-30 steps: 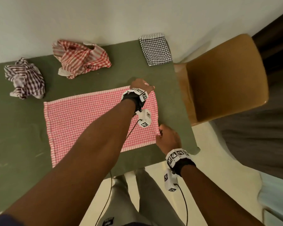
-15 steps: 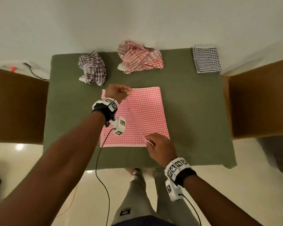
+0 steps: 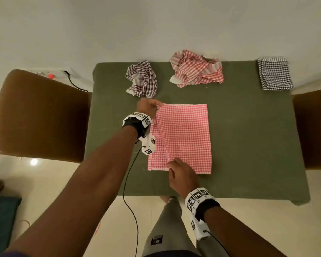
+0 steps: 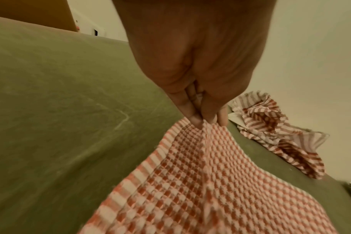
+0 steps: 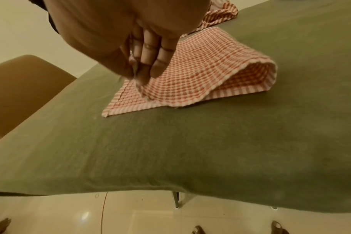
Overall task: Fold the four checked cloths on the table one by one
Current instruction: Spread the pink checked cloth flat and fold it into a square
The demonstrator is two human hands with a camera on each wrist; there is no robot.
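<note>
Both hands pinch corners of the pink checked cloth (image 3: pixel 182 138) — left hand (image 3: pixel 148 107) at its far corner, right hand (image 3: pixel 182 173) at its near edge. The cloth lies doubled over on the green table (image 3: pixel 248 145).

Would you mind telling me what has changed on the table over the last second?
The pink checked cloth, spread flat a second ago, is now folded in half: the left hand and right hand, pinching its right corners, carried them leftward over. The other three cloths have not changed.

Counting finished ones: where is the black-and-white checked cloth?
In the head view, the black-and-white checked cloth lies folded at the table's far right corner, right of the crumpled red checked cloth.
</note>
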